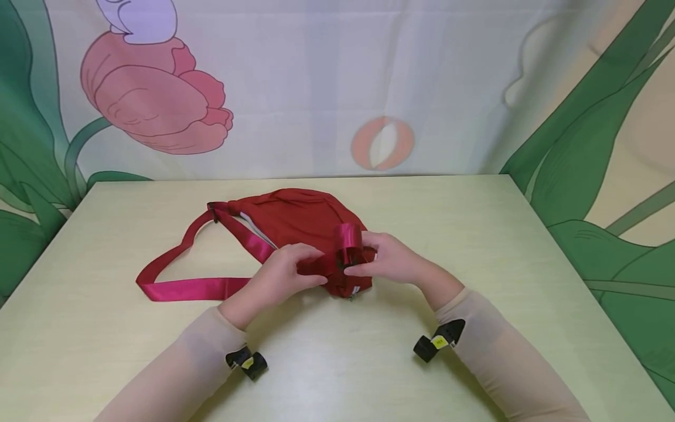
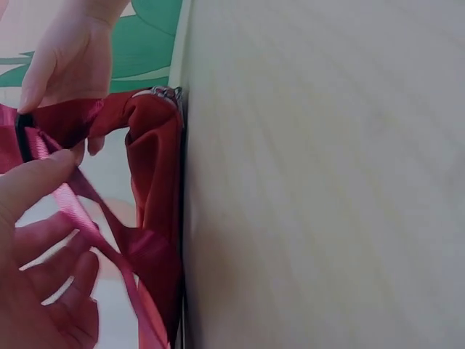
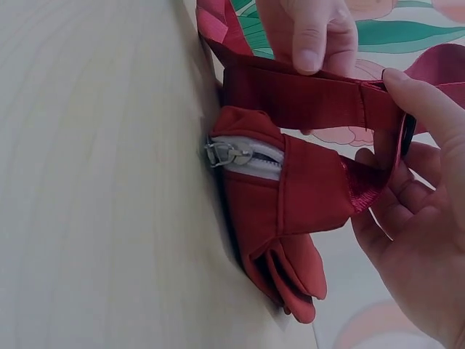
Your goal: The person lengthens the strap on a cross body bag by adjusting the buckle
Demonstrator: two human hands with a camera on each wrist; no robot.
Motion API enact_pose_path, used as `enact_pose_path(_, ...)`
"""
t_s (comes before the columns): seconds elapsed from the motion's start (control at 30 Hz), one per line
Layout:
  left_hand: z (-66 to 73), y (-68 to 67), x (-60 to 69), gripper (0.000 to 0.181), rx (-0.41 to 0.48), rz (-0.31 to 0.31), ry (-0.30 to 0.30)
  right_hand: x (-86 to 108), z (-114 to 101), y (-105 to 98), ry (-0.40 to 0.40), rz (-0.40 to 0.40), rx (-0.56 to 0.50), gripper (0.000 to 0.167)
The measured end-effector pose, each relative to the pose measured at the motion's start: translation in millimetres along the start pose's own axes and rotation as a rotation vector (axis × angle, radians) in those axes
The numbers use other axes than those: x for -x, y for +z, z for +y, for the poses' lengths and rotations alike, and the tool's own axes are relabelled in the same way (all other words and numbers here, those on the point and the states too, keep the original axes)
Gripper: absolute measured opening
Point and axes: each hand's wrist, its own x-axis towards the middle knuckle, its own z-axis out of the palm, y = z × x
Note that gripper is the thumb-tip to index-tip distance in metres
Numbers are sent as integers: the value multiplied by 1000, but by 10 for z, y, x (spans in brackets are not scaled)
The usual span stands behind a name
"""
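Note:
A red waist bag (image 1: 295, 217) lies on the table, its magenta-red strap (image 1: 184, 290) looping out to the left. My left hand (image 1: 287, 272) pinches a length of that strap (image 3: 298, 94) between thumb and fingers at the bag's near side. With thumb and fingers my right hand (image 1: 387, 258) grips the strap at a black slider buckle (image 3: 408, 134), raised above the bag's right end. A folded loop of strap (image 1: 348, 237) stands up beside the right fingers. In the right wrist view a metal zipper pull (image 3: 229, 153) shows at the bag's end.
The pale table (image 1: 337, 363) extends around the bag. Behind it hangs a printed cloth (image 1: 295, 88) with flowers and leaves. Another black buckle (image 1: 212, 211) joins the strap at the bag's far left. A small black camera sits on each wrist.

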Motion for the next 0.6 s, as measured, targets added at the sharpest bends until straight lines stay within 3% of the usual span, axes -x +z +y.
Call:
enact_pose_path(0.1, 0, -11, -14, 41, -13, -21, -8, -4, 0, -6, -16, 3, -2, 43)
enact_pose_path(0.23, 55, 24, -42, 49, 10, -5, 4, -11, 5, -4, -17, 4, 6, 41)
enact_pose_path(0.47, 135, 83, -95, 36, 17, 28, 22, -13, 2, 20, -20, 5, 1, 42)
enact_pose_path(0.6, 121, 66, -74, 39, -1, 31, 29, -6, -10, 14, -11, 8, -16, 43)
